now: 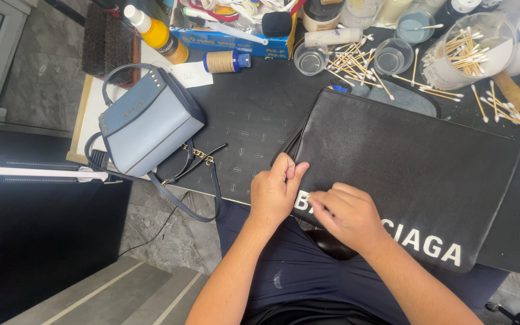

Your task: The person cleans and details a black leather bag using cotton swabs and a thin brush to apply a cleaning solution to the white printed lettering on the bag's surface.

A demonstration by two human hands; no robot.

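Right hand (pixel 347 213) closed, pinching what looks like a cotton swab on the black leather pouch's (pixel 410 168) white lettering; left hand (pixel 275 189) grips its 9 o'clock edge. Cleaning step; needs light, steady strokes.

A flat blue cardboard box (pixel 236 41) lies along the far edge of the bench, with pale lettering on its long side and brushes and tools piled on top. Just left of it stands a yellow squeeze bottle (pixel 159 35) with a white cap and a dark label band near its base. A small white paper tag (pixel 191 74) lies in front of the bottle, just beside the blue handbag. A clear round plastic tub (pixel 466 49) at the far right (tilted, full of cotton swabs) carries a white label on its side. White printed lettering runs along the near edge of the black pouch (pixel 416 174).
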